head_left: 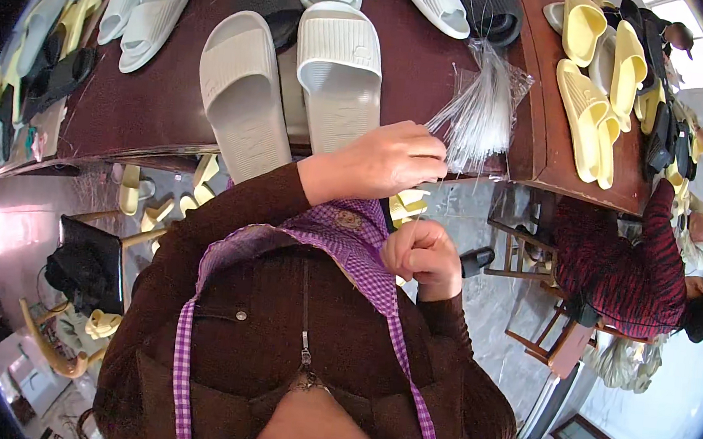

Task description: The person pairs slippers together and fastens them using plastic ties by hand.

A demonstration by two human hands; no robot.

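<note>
1. Clear plastic ties, a loose bundle, lie on the dark brown table, fanning away from the person, just right of two grey slippers.
2. Left hand is nearer: its fingers pinch strand ends at the bundle's near edge.
3. Right hand hangs curled shut below the table edge, apparently empty.

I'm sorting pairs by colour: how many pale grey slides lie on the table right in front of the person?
2: one grey slide left, one grey slide right, side by side at the table edge. Others farther back are cut off.
</note>
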